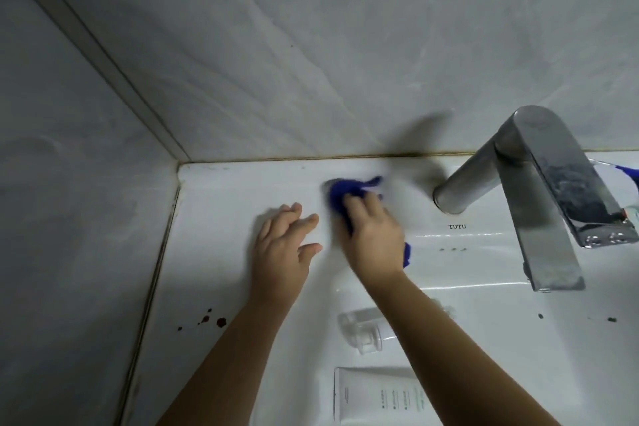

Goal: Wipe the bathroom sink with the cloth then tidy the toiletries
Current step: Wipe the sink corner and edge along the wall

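White tube (377, 394), clear cup (363, 332) under my forearms; right hand (373, 235) clutches blue cloth (340, 192), left hand (283, 242) flat, released; backswing may knock them.

— Where's the cloth?
— The blue cloth (340, 195) is bunched on the back ledge of the sink (221, 252), left of the chrome faucet (539, 190). The right hand (373, 235) grips it from above; both look blurred.
— And the other hand?
— The left hand (280, 249) lies flat, fingers spread, just beside the cloth.
— Anything else?
— There are dark red spots (219, 321) near the sink's left edge. Toward the front edge, a clear plastic container (363, 330) lies on its side, with a white tube (373, 394) near it.
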Motion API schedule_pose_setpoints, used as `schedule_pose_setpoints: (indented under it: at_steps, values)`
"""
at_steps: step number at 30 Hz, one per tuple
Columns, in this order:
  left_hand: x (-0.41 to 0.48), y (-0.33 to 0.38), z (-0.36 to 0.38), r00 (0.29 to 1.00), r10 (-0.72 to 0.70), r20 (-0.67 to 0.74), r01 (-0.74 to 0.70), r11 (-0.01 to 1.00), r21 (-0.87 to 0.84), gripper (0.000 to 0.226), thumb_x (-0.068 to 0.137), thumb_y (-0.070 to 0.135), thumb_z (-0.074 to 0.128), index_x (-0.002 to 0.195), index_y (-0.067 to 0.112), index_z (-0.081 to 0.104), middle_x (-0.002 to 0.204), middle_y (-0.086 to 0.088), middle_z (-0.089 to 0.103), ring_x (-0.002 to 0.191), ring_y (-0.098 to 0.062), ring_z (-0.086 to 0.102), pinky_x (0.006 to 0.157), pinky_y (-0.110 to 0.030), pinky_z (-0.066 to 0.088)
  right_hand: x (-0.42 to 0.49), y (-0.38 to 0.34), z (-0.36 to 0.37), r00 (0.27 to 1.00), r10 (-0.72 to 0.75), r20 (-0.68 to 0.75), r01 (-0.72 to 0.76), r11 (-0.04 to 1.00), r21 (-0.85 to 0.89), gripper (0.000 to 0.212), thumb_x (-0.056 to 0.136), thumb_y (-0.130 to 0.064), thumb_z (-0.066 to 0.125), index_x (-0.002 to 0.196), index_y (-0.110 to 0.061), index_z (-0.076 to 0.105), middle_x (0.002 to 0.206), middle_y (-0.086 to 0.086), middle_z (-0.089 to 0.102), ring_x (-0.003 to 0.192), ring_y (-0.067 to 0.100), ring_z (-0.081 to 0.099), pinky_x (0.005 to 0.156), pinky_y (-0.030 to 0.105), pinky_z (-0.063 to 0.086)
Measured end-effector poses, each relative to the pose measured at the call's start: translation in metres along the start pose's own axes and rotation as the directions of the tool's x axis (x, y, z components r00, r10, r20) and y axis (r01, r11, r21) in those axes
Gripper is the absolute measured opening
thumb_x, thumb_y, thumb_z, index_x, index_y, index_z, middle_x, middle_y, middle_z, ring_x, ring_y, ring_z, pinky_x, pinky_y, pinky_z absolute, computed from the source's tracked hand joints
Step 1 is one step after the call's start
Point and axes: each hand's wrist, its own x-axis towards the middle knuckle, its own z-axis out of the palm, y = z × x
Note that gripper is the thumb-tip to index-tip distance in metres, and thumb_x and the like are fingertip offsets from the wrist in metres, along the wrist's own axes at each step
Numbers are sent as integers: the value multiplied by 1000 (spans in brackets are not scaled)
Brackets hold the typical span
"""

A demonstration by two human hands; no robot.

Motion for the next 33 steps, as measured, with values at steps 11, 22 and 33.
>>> schedule_pose_setpoints:
  at_steps: [11, 22, 33]
  values:
    - [0, 2, -3, 1000, 6, -13, -6, 1000, 2, 37, 64, 23, 71, 100, 13, 71, 108, -11, 66, 110, -19, 45, 95, -28, 33, 51, 9, -1, 954, 210, -214, -183, 973, 139, 18, 83, -9, 55, 99, -1, 56, 98, 19, 56, 69, 38, 55, 49, 29, 31]
    - [-1, 4, -4, 999, -32, 16, 32, 999, 15, 38, 62, 24, 72, 100, 15, 70, 110, -9, 65, 111, -20, 46, 96, -28, 33, 38, 20, -5, 948, 284, -141, -283, 959, 31, 35, 82, -1, 53, 116, -7, 52, 110, 21, 53, 76, 41, 55, 53, 32, 33]
    - [-3, -9, -72, 970, -212, 122, 172, 946, 275, 59, 66, 46, 65, 113, 11, 65, 123, -13, 60, 113, -34, 55, 90, -43, 44, 39, -18, 21, 981, -193, -20, 193, 968, 158, 32, 88, -23, 47, 109, -5, 62, 98, 21, 61, 58, 38, 58, 48, 35, 47]
